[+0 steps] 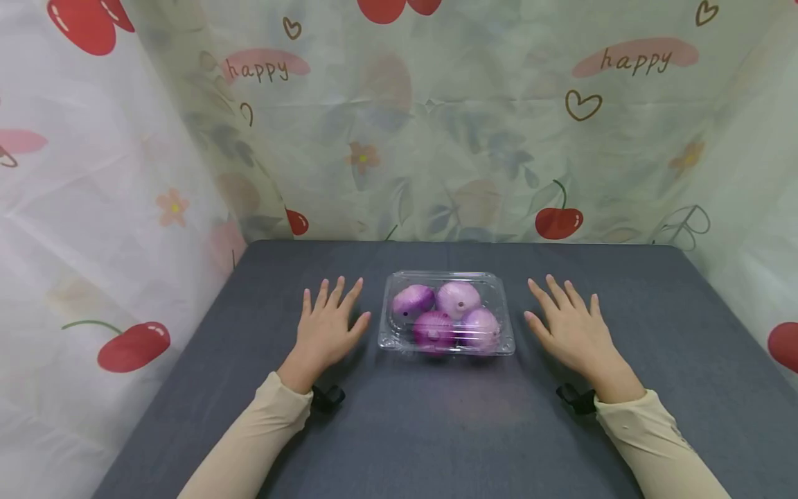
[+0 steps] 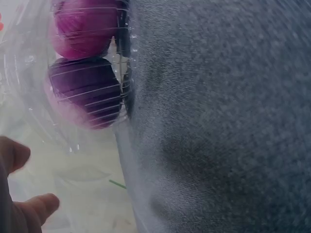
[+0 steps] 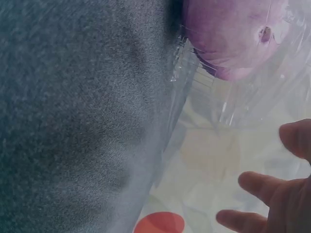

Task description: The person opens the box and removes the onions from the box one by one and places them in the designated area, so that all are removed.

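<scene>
- Item, centre: clear plastic clamshell box (image 1: 446, 313), lid closed, standing on the grey counter (image 1: 436, 430) between my two hands, nearer the far edge than the near one.
- Contents: four purple onions (image 1: 447, 316), two behind and two in front, packed touching one another. The left wrist view shows two onions (image 2: 85, 63) through the ribbed wall; the right wrist view shows one pale onion (image 3: 228, 34) against the wall on that side.
- Left hand (image 1: 327, 329): flat on the counter, palm down, fingers (image 1: 337, 294) straight and spread, holding nothing. Thumb points toward the box, near it but apart.
- Right hand (image 1: 570, 326): likewise flat and palm down, fingers (image 1: 561, 294) spread and empty, a little farther from the box than the left.
- Surround: cherry-print curtain (image 1: 474, 138) on three sides.
- Handling note, as I judge it: the box is thin and will flex, so I bring both hands in level and meet the two short sides together, pressing on the stiff rim rather than the soft wall.
- Risk, as I judge it: a one-sided push slides the box over the cloth; a hard squeeze may pop the lid, and the loose onions shift the weight if I tilt it.
</scene>
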The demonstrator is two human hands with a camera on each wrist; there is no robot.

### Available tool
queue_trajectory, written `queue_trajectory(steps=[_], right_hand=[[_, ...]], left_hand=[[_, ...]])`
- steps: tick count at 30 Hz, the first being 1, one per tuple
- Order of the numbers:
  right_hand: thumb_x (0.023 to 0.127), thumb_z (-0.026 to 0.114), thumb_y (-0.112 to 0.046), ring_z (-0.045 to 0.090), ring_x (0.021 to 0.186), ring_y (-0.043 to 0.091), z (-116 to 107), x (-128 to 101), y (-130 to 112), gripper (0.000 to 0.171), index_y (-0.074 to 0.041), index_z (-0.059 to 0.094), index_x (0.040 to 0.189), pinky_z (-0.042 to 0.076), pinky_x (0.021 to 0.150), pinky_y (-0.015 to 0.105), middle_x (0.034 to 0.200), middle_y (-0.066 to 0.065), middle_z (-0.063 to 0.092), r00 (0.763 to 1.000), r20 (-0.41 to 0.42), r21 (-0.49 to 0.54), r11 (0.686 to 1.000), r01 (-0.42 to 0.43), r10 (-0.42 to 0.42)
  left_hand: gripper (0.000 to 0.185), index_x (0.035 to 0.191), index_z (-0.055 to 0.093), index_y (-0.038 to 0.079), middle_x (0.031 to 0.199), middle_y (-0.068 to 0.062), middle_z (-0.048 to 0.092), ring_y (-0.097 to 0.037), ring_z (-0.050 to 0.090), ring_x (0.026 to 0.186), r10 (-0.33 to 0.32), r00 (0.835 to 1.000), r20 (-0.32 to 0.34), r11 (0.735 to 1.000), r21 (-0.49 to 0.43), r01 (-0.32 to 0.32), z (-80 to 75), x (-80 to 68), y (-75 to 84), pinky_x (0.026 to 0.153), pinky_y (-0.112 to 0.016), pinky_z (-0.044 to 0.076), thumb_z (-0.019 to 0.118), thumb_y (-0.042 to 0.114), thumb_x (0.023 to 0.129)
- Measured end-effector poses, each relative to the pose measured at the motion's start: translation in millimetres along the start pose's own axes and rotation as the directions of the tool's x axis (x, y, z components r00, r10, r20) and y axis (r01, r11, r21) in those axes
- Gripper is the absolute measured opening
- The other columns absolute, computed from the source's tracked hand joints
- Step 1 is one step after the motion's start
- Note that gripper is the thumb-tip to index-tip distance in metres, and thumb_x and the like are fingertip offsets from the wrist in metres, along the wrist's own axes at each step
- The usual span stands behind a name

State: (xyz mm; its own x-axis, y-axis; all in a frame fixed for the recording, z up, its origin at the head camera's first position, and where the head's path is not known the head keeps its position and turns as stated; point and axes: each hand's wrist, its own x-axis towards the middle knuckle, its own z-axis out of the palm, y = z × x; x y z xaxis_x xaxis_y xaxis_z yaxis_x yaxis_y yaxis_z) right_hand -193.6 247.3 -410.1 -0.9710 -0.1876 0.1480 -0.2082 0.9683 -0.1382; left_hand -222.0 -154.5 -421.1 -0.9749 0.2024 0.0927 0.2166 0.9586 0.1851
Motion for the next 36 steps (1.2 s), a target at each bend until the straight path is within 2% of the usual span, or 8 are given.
queue_trajectory(steps=[5,10,16,21,26,30,32,36], right_hand=[[0.102,0.043,-0.037,0.030,0.137,0.049,-1.6,1.3,-0.5,0.055,-0.009,0.038,0.148,0.016,0.108,0.074,0.151,0.026,0.033,0.997,0.078,0.016,1.000,-0.021,0.019],[0.100,0.048,-0.027,0.046,0.128,0.044,-2.0,2.1,0.7,0.047,-0.004,0.048,0.141,0.035,0.104,0.066,0.141,0.027,0.047,0.993,0.118,0.032,0.999,-0.010,0.006],[0.100,0.050,-0.026,0.053,0.122,0.041,-7.2,-0.8,-1.5,0.043,-0.006,0.052,0.138,0.047,0.092,0.060,0.136,0.025,0.054,0.993,0.122,0.057,0.998,0.003,-0.010],[0.099,0.051,-0.024,0.056,0.119,0.039,-16.8,-2.1,-8.0,0.042,-0.009,0.053,0.138,0.050,0.087,0.057,0.134,0.021,0.056,0.998,0.035,0.071,0.996,0.044,-0.046],[0.097,0.056,-0.021,0.057,0.118,0.038,-22.4,-0.2,-21.1,0.045,-0.009,0.050,0.140,0.048,0.093,0.057,0.132,0.019,0.057,0.978,-0.169,0.097,0.986,0.137,-0.120],[0.093,0.062,-0.017,0.057,0.116,0.038,-23.7,2.9,-35.9,0.049,-0.007,0.050,0.139,0.047,0.097,0.057,0.131,0.020,0.058,0.914,-0.345,0.098,0.961,0.260,-0.212],[0.091,0.064,-0.016,0.057,0.118,0.037,-23.1,5.1,-43.8,0.051,-0.006,0.050,0.139,0.046,0.099,0.056,0.132,0.020,0.058,0.872,-0.415,0.087,0.943,0.321,-0.259],[0.089,0.065,-0.014,0.055,0.122,0.035,-19.6,9.2,-60.4,0.055,-0.004,0.049,0.140,0.045,0.100,0.057,0.134,0.019,0.057,0.792,-0.509,0.066,0.902,0.427,-0.337]], left_hand=[[0.054,0.150,0.037,0.021,0.151,-0.013,0.040,-0.037,0.024,0.145,0.020,0.999,0.027,0.999,-0.034,-0.019,-3.1,-0.7,0.9,0.118,-0.062,0.007,0.040,0.044,0.101],[0.047,0.142,0.050,0.015,0.141,-0.010,0.054,-0.032,0.044,0.135,0.044,0.993,0.111,0.994,-0.108,-0.032,-8.4,0.5,2.8,0.117,-0.059,0.019,0.047,0.036,0.100],[0.044,0.140,0.053,0.018,0.132,-0.008,0.062,-0.025,0.061,0.116,0.030,0.975,0.222,0.974,-0.224,0.021,-15.8,-0.8,4.2,0.097,-0.049,0.049,0.051,0.035,0.099],[0.041,0.137,0.055,0.017,0.123,-0.008,0.066,-0.024,0.064,0.109,0.044,0.974,0.223,0.947,-0.321,0.031,-19.6,-2.6,0.4,0.091,-0.047,0.052,0.052,0.032,0.099],[0.040,0.137,0.055,0.015,0.124,-0.011,0.064,-0.029,0.061,0.114,0.048,0.977,0.209,0.905,-0.424,0.046,-17.0,-4.7,-3.5,0.095,-0.050,0.050,0.051,0.030,0.100],[0.040,0.139,0.051,0.011,0.123,-0.014,0.064,-0.028,0.064,0.109,0.054,0.975,0.213,0.820,-0.567,0.079,-11.4,-8.7,-4.7,0.094,-0.049,0.050,0.049,0.026,0.102],[0.041,0.140,0.048,0.005,0.124,-0.019,0.063,-0.030,0.065,0.107,0.070,0.973,0.219,0.737,-0.668,0.097,-7.0,-11.1,-5.0,0.095,-0.049,0.051,0.047,0.021,0.103],[0.041,0.141,0.042,-0.005,0.129,-0.028,0.058,-0.038,0.064,0.109,0.099,0.969,0.228,0.538,-0.831,0.141,1.6,-15.0,-4.3,0.097,-0.049,0.050,0.042,0.012,0.104]])
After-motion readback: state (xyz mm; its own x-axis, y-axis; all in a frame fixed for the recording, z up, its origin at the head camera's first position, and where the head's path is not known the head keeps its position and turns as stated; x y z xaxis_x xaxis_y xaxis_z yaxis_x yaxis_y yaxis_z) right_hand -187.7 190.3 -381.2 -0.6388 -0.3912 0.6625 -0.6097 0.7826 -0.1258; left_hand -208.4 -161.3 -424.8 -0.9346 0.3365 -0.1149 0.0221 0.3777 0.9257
